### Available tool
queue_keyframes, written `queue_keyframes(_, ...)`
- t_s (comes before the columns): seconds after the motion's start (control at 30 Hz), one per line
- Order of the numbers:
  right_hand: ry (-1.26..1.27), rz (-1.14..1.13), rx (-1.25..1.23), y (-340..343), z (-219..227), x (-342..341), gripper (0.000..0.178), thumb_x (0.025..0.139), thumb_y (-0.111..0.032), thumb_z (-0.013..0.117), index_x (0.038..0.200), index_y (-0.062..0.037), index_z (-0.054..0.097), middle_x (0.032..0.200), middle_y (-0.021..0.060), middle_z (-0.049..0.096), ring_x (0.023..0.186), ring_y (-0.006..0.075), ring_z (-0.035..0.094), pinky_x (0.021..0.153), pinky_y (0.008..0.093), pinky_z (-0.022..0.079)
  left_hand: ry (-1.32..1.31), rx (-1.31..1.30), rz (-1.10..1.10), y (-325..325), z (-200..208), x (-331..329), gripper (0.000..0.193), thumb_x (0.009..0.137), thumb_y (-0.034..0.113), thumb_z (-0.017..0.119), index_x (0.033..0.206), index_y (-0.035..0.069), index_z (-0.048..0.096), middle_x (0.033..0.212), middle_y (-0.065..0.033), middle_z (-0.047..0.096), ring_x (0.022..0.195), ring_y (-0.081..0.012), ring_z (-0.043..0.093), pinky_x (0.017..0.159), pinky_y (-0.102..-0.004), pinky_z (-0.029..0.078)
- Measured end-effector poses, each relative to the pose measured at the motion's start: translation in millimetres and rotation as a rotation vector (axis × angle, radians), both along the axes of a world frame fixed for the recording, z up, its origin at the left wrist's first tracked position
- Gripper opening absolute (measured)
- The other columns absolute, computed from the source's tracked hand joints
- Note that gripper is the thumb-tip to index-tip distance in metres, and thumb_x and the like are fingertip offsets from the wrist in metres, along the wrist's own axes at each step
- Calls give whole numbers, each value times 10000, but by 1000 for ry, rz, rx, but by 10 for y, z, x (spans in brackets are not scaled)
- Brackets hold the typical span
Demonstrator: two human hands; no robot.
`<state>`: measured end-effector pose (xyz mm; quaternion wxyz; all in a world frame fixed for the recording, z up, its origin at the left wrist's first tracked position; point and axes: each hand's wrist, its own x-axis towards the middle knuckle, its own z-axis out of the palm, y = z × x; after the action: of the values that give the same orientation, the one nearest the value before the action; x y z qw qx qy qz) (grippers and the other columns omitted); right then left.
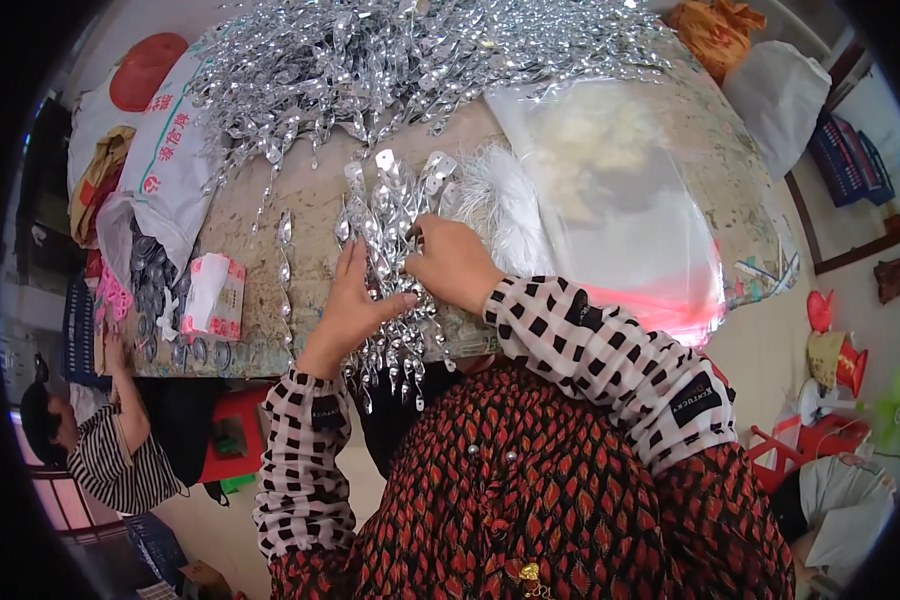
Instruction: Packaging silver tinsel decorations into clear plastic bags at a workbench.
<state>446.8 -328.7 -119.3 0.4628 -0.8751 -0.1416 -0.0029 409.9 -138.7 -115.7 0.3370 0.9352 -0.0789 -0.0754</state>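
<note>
A bundle of shiny silver twisted metal strips lies in front of me, with flat holed tabs at the far end and the near ends hanging past the table's edge. My left hand rests along the bundle's left side, thumb and fingers spread apart. On its right side, my right hand has curled fingers pinching strips near the middle. Just right of the bundle is a hank of white string. One lone twisted strip lies to the left of my left hand.
A large heap of silver strips covers the table's far side. Clear plastic bags lie on the right. A pink-and-white tissue box and a white woven sack are at left. Another person sits beyond the left end.
</note>
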Motion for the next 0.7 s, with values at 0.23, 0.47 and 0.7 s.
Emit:
queue_keyframes(0.23,326,-92,586,-47,-48,-4,179,710,-132,616,776,33,634,688,175,643,617,277,643,612,364,499,-122,68,0,-8,-52,1,899,774,330,736,1403,-86,247,1438,-265,307,1351,-365,288,1108,-382,229)
queue_keyframes(0.47,103,44,707,129,254,-533,115,864,-75,602,948,-3,572,691,42,590,610,85,557,552,237,455,-30,-967,306,-443,459,196,386,934,242,570,1229,3,501,1111,-124,592,996,-204,584,838,-286,458)
queue_keyframes(0.7,-36,165,336,-499,329,-330,181,860,-199,631,921,-29,650,802,88,628,733,153,580,659,309,474,232,-1158,209,-463,758,95,279,948,241,522,1129,31,544,730,-29,572,565,-105,541,491,-234,443)
